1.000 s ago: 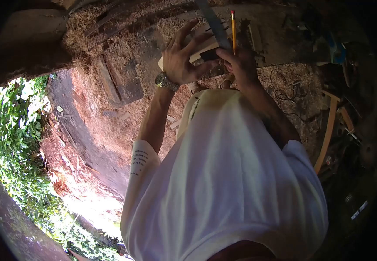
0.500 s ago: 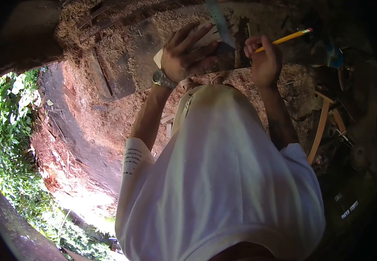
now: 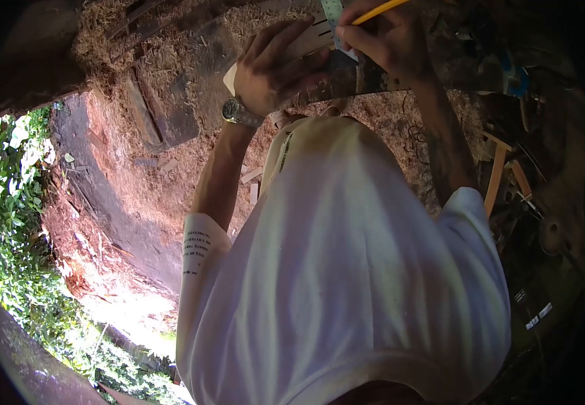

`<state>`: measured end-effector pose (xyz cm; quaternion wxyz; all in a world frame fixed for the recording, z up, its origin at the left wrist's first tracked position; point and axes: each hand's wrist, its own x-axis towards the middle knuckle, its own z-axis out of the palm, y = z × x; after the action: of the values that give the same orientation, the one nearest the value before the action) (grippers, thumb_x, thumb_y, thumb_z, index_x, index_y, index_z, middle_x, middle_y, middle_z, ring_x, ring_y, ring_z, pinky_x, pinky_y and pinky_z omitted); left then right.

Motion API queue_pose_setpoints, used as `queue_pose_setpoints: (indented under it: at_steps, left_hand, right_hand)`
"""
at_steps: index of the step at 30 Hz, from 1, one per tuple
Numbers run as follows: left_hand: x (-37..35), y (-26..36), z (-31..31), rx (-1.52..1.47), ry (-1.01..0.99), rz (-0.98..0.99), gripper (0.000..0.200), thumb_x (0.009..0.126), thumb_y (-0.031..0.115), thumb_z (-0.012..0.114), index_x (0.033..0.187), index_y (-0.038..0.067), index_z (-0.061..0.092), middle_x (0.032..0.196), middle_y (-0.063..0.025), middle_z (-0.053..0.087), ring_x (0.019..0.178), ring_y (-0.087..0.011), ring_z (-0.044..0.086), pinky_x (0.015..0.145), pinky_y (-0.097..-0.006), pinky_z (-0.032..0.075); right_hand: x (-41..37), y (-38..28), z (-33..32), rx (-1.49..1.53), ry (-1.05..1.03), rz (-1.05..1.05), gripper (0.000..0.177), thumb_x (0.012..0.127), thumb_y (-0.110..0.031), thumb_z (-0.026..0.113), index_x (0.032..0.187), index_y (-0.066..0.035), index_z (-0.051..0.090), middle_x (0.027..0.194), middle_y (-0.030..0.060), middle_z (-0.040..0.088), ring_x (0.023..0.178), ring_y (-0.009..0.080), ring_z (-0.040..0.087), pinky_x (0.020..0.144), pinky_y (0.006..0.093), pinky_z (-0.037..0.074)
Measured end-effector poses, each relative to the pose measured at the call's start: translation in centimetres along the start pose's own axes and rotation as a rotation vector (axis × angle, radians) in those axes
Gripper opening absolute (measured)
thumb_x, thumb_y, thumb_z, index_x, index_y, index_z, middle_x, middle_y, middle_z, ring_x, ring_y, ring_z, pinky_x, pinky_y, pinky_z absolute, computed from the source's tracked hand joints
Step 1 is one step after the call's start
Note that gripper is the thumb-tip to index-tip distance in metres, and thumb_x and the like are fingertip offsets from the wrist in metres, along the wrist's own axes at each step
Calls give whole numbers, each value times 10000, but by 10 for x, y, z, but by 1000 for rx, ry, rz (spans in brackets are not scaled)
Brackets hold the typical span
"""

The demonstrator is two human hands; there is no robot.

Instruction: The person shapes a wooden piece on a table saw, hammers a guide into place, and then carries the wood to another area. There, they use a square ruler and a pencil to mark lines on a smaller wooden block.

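One pencil (image 3: 379,12) is clamped in the right hand's (image 3: 394,44) grip at one o'clock, beside the ruler (image 3: 333,13); the left hand (image 3: 264,77), fingers apart, covers pale wood (image 3: 316,39).

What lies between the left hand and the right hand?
In the head view, part of a pale board with dark marks and a ruler lie between the left hand and right hand.
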<state>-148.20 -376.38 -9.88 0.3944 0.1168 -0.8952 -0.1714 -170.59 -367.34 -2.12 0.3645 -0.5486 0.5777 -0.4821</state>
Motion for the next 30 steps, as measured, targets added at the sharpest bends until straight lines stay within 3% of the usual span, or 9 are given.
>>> queue_pose_setpoints:
  at_steps: [1, 3, 6, 9, 15, 30]
  left_hand:
    - [1, 0, -1, 1, 2, 4, 481, 682, 395, 884, 1145, 304, 793, 1369, -62, 655, 1164, -318, 657, 901, -438, 593]
    - [5, 0, -3, 2, 8, 13, 490, 684, 404, 906, 1133, 240, 802, 1340, -121, 673, 1145, -344, 675, 891, -425, 605]
    - [10, 2, -3, -22, -17, 0, 523, 827, 460, 828, 1301, 258, 737, 1341, -186, 656, 1205, -398, 638, 887, -487, 582]
    - [23, 17, -16, -62, -85, -81, 457, 713, 289, 908, 1154, 218, 808, 1324, -216, 654, 1166, -439, 646, 907, -494, 587]
    - [20, 17, -12, -43, -78, -82, 478, 700, 332, 916, 1153, 225, 811, 1339, -215, 651, 1178, -434, 643, 904, -480, 588]
    - [18, 18, -10, 20, -84, -93, 422, 736, 388, 884, 1128, 247, 820, 1330, -190, 667, 1176, -421, 646, 891, -484, 592]
  right_hand:
    - [1, -16, 5, 37, 9, 154, 133, 870, -126, 795, 864, -19, 717, 758, 47, 695, 671, 109, 656, 598, 284, 543]
    - [4, -12, 5, 4, 7, 83, 140, 865, -133, 794, 880, -14, 723, 758, 50, 698, 662, 113, 656, 593, 286, 542]
    - [8, -5, 5, -50, 10, 15, 161, 851, -152, 799, 853, -9, 726, 749, 61, 703, 656, 121, 660, 590, 293, 537]
    - [12, 4, 4, -58, 27, -88, 170, 832, -166, 793, 812, -12, 724, 709, 55, 692, 646, 128, 656, 583, 296, 521]
    - [15, -6, 2, -237, 20, -105, 187, 810, -187, 778, 782, -12, 717, 675, 62, 676, 627, 141, 642, 580, 318, 502]
    - [15, -4, -1, -263, -24, -154, 195, 801, -204, 774, 802, -14, 727, 719, 73, 700, 654, 155, 662, 607, 325, 521]
